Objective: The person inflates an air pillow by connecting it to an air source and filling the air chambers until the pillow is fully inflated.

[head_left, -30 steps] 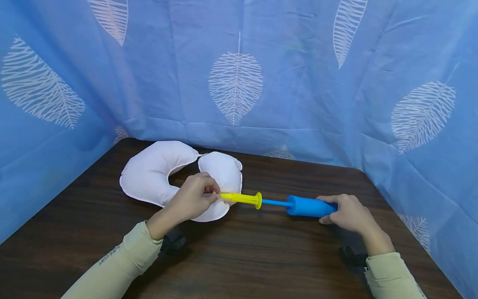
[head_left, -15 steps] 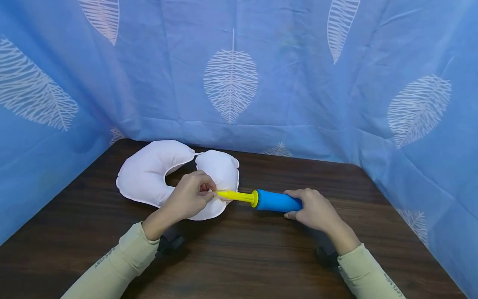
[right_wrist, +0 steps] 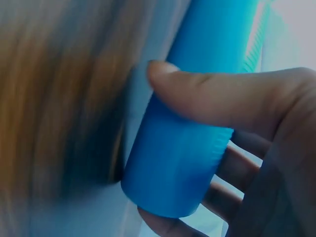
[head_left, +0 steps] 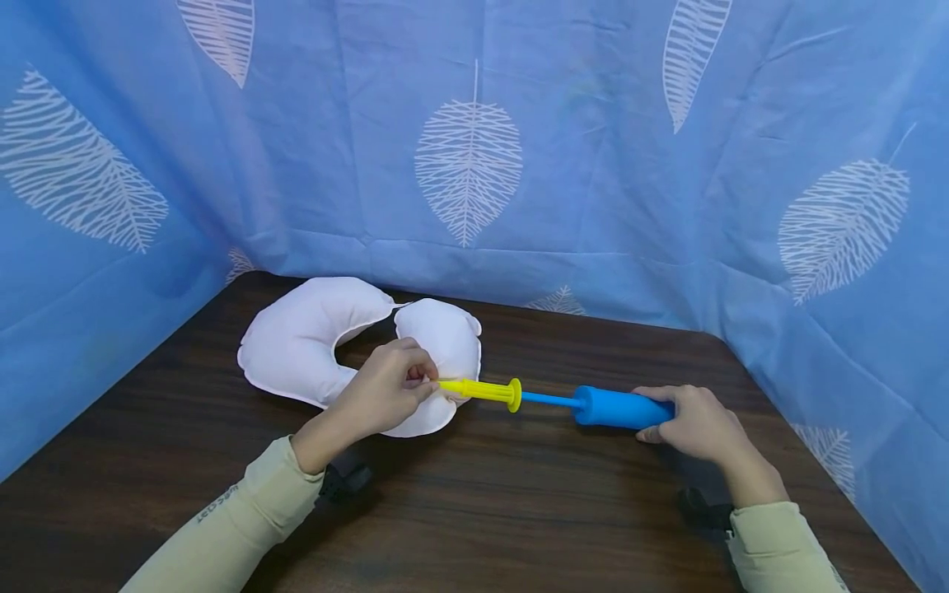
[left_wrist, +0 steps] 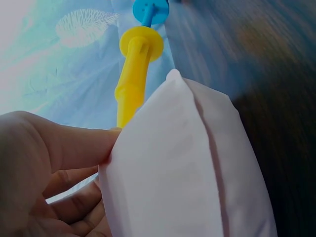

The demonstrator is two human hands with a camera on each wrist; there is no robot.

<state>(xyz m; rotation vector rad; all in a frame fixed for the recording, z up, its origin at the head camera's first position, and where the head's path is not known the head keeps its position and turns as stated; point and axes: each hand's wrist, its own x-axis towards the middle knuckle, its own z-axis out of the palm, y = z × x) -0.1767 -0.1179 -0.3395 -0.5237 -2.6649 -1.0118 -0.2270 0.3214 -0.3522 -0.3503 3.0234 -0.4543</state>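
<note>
A white U-shaped inflatable neck pillow [head_left: 292, 346] lies plump on the table, its right end under my left hand [head_left: 385, 387]. With thumb and fingertips, that hand pinches the narrow tip of the yellow nozzle [head_left: 482, 391] of a hand pump, right at the pillow's surface. The left wrist view shows the thumb [left_wrist: 84, 148] where the yellow tip meets the white fabric; the very end of the tip is hidden. My right hand [head_left: 700, 420] grips the pump's blue barrel [head_left: 619, 408], thumb and fingers wrapped round its far end. A blue rod [head_left: 549, 399] shows between barrel and yellow part.
The dark wooden table [head_left: 474, 511] has rounded far corners. A blue curtain with white leaf prints [head_left: 593, 181] hangs round its back and sides. Dark wrist cameras sit under both sleeves.
My right hand pushed the blue barrel left against the yellow part, then drew it back right, so the rod shows again. The left hand kept its pinch at the pillow.
</note>
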